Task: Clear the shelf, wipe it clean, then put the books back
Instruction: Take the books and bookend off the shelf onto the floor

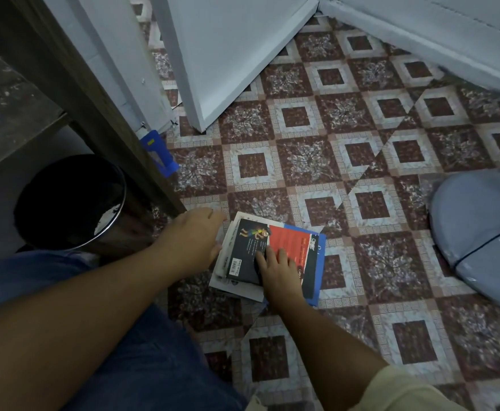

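Far left: dark wood shelf unit (94,105), its board speckled w/ dust. Under it a black waste bin (118,212) w/ shiny rim. Just right of the unit's leg, a blue plastic item (158,152) on the floor; can't tell what it is.

Bottom centre: pile of books (290,241) lying flat on the patterned tile floor (391,262), near the bin. Top one has a black & red cover, a blue book (320,262) under it, white pages (228,284) at the bottom.

Left grip (194,235) is at the pile's left edge, fingers bent down & hidden; can't tell if it's closed on the pile. Right grip (278,269) lies flat on the top cover, fingers straight & spread.

Behind: white door (228,54). Far right: grey-blue rounded object (480,232) on the floor, well apart from the pile.
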Tool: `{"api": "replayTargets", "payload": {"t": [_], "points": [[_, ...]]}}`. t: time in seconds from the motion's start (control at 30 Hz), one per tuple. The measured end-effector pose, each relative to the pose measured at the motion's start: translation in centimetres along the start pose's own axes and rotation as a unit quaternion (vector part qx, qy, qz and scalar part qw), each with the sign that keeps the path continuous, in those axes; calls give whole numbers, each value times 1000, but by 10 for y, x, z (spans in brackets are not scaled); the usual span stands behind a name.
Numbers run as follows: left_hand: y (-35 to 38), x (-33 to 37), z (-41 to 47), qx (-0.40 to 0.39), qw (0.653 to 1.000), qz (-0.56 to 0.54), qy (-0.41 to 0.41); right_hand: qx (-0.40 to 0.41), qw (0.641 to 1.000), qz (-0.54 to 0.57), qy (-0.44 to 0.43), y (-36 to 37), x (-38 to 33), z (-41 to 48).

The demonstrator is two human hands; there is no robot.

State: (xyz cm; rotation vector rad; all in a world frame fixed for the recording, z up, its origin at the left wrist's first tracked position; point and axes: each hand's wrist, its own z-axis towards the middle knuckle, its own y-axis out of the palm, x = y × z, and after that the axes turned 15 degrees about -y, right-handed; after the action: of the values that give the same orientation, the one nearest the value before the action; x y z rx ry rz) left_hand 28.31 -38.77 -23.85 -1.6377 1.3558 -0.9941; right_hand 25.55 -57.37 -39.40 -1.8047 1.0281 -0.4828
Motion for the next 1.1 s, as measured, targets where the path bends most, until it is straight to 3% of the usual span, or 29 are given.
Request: {"api": "replayTargets", "payload": {"t": [0.17,0.37,0.5,0.67,0.93,1.1], "points": [[8,1,2,-11,1000,16,11,34,999,-15,-36,13,6,13],[8,-1,5,-23,1000,11,15,21,998,-3,-51,13,12,17],[9,2,5,-19,1000,18,15,6,995,-44,-85,5,6,17],[11,4,1,-17,999,37,31,-20,994,-77,-70,-3,-4,24],[1,9,1,-2,997,64,46,22,997,40,-58,-34,21,11],[-10,35,9,0,992,105,72,73,993,91,9,-46,45,-17]]}}
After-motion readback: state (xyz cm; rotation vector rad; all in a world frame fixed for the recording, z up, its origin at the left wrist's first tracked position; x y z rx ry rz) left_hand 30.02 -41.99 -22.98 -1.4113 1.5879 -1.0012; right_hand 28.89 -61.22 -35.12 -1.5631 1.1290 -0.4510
